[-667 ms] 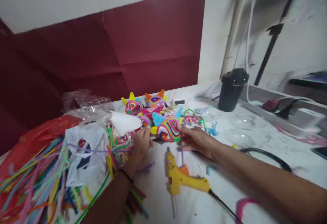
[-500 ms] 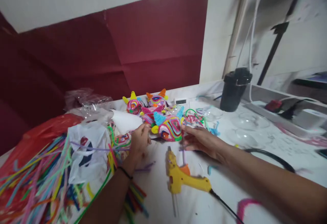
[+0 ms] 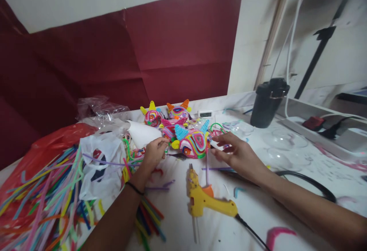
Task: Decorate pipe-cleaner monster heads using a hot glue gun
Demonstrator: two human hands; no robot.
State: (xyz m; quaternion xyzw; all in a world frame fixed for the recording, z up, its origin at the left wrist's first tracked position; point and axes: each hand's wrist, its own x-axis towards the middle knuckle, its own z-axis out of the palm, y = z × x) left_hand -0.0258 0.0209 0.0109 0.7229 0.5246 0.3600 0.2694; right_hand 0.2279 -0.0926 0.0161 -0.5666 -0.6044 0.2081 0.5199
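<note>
We see a white-covered table point(image 3: 289, 190) running across the view, with a dark red backdrop point(image 3: 160, 60) on the wall behind it. At the left edge a big heap of loose pipe cleaners point(image 3: 43, 197) in many colours spills over red plastic, and a white plastic bag point(image 3: 100, 167) lies on top of it. A black cup point(image 3: 268, 102) stands well to the right at the back, near clear plastic domes point(image 3: 283, 144). In the middle sits a cluster of 4 or so pipe-cleaner ornaments, and the nearest one, a striped pipe-cleaner ornament point(image 3: 195, 143) with blue ears, rests on the table between our 2 hands. Our left hand point(image 3: 153, 153) reaches in from the left, thumb and forefinger pinched together beside the ornament's left edge; whether they clamp a wire there we cannot tell. Our right hand point(image 3: 237, 153) hovers at the ornament's right side, fingers spread apart and loosely curved, fingertips just beside its edge, gripping nothing. In front of the ornament a yellow glue gun point(image 3: 206, 199) lies on its side, nozzle pointing away from us, its black cord trailing toward the lower right. A thin purple pipe cleaner point(image 3: 218, 169) lies just under the right hand.
</note>
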